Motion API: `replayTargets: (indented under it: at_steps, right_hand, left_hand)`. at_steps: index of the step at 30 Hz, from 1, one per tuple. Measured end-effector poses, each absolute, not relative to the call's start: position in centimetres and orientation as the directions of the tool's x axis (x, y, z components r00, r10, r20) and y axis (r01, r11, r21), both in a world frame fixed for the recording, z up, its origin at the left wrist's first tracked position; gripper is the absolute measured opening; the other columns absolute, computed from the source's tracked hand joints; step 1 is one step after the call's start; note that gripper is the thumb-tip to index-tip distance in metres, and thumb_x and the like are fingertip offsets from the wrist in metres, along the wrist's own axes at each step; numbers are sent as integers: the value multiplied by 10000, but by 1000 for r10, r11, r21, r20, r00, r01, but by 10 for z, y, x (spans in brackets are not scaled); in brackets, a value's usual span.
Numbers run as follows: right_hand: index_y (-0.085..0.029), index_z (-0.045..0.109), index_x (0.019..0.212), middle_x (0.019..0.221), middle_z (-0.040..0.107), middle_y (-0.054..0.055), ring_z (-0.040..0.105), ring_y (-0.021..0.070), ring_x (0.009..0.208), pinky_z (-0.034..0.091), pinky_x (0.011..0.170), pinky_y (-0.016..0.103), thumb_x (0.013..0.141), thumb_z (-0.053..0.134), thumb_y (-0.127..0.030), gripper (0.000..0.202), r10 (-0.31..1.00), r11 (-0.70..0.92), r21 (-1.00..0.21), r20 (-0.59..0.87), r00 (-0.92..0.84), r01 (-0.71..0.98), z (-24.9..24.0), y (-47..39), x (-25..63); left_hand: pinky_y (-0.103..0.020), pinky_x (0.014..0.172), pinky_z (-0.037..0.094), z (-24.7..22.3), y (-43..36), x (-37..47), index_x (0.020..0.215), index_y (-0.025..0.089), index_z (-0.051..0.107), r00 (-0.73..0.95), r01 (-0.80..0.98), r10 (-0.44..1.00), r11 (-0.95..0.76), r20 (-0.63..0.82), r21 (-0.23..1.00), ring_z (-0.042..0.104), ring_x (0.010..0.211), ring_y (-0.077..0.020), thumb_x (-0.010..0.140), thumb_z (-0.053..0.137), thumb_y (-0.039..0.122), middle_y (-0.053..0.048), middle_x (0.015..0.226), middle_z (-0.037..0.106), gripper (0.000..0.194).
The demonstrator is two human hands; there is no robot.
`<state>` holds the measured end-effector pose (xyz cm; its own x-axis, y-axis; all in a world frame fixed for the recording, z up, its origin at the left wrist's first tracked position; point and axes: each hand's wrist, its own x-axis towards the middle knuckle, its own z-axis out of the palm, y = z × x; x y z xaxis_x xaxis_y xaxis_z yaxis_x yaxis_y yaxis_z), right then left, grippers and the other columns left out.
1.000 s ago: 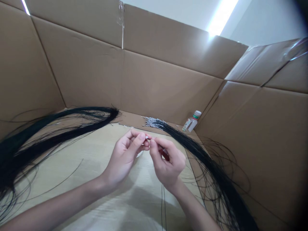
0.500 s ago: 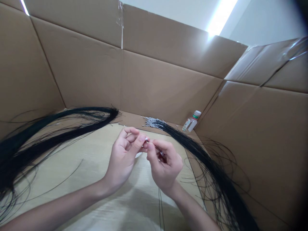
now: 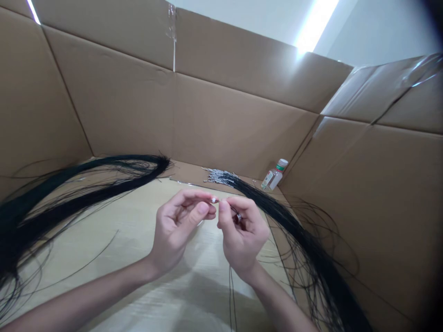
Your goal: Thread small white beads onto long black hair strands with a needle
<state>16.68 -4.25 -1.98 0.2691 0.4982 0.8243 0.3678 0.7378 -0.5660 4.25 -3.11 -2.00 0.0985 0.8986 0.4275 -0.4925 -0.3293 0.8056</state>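
Above the middle of the table, my left hand (image 3: pixel 182 226) has curled fingers, with a small white bead (image 3: pixel 213 200) at its fingertips. Its thumb tip lies a little back from the bead. Close by, my right hand (image 3: pixel 244 235) is closed, pinching a thin dark cord (image 3: pixel 232 295) between thumb and forefinger just beside the bead. A small shiny piece (image 3: pixel 238 216) shows on the cord near the curled right fingers; its kind is too small to tell. Two strands of the cord hang below the right hand.
A bundle of black cords (image 3: pixel 297 226) with silvery beaded ends (image 3: pixel 219 176) lies on the right. Another black bundle (image 3: pixel 86 198) lies on the left. A clear bottle (image 3: pixel 274 175) with a white cap stands in the back right corner. Cardboard walls (image 3: pixel 242 120) surround the table (image 3: pixel 138 244).
My left thumb has drawn back from the white bead, leaving it more exposed. My right hand has shifted slightly right, and the gap between the hands has widened.
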Motion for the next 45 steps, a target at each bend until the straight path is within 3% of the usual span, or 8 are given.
replayTargets:
  at_steps: [5,15,22,32,40,45]
  right_hand:
    - [-206,675,900,615,627,-55,525,78,449,459,406,187,918,670,-152,57,497,741,-555,832,248,378,-20,-46,166]
    - [-214,672,912,690,698,-46,554,65,468,485,423,166,912,675,-119,95,465,770,-483,872,151,417,-15,-48,171]
    - [-221,672,912,659,667,-57,539,68,464,464,421,178,910,686,-133,89,393,756,-403,910,136,515,-12,-50,176]
    - [-225,626,898,583,589,-91,482,54,411,436,387,152,943,659,-184,69,444,738,-397,894,49,546,-5,-51,179]
    - [-199,668,909,643,652,-54,484,62,450,424,415,179,948,671,-151,61,496,770,-454,868,28,449,-7,-50,180]
    - [-189,672,767,584,622,-56,468,69,458,405,432,189,923,715,-181,163,612,737,-606,786,85,299,-7,-49,180]
  left_hand:
    - [-199,764,606,-17,-32,42,916,252,782,58,-468,900,-358,433,808,738,847,-142,866,799,183,-9,924,774,87]
    - [-228,729,611,-12,-29,40,847,238,751,76,-438,887,-381,456,814,731,824,-157,859,803,191,-11,871,762,72]
    - [-223,728,611,-8,-30,40,829,238,743,95,-422,876,-395,473,816,740,837,-156,861,799,177,-9,866,772,89]
    - [-233,724,615,-10,-31,38,834,236,742,91,-405,880,-395,466,824,745,816,-160,858,806,195,-12,870,781,80]
    - [-187,700,593,-9,-28,38,875,232,710,85,-380,874,-415,478,827,750,811,-136,884,780,199,4,871,784,78]
    - [-263,704,594,-11,-26,37,1072,255,647,42,-361,880,-428,473,829,763,801,-188,842,824,204,-4,883,803,294]
